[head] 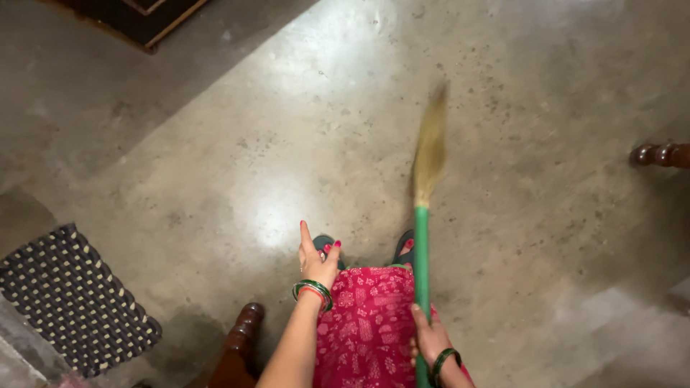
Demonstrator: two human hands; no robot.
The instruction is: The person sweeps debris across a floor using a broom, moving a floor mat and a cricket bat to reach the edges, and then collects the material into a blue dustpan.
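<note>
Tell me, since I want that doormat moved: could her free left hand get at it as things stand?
Probably not without bending: the left hand hangs open above the floor, while the doormat lies flat, off to its left.

A dotted dark mat lay at eight o'clock on the grey floor. A turned wooden leg stood at six, another at three, a dark frame at eleven.

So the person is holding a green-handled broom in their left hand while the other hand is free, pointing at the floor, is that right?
Not quite: the head view shows the broom with its green handle gripped by the right hand, not the left. The left hand is the free one, with a finger stretched out toward the floor.
</note>
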